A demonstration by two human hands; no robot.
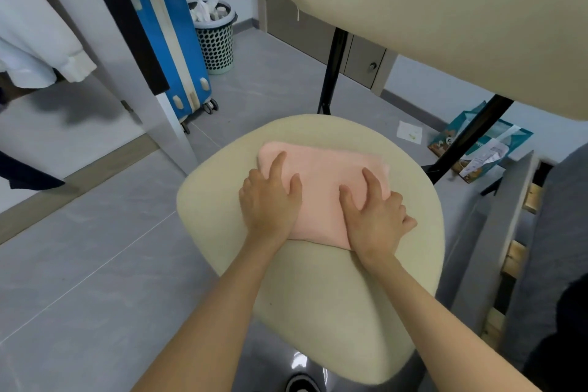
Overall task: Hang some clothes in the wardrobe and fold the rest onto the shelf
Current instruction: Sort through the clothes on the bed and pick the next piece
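A folded pink garment (324, 178) lies on the cream seat of a chair (318, 296). My left hand (270, 200) rests flat on the garment's left side, fingers spread. My right hand (375, 216) presses on its right near corner, with the outer fingers curled over the cloth's edge. At the upper left stands the open wardrobe (105, 51), where a white garment (35, 51) hangs and a dark one (28, 175) shows at the left edge.
The chair's cream backrest (445, 9) looms at the upper right on black struts. A blue suitcase (175, 51) and a full mesh wastebasket (216, 38) stand beyond the wardrobe. Bags (483, 146) lie on the floor at right, next to a grey bed frame (509, 232).
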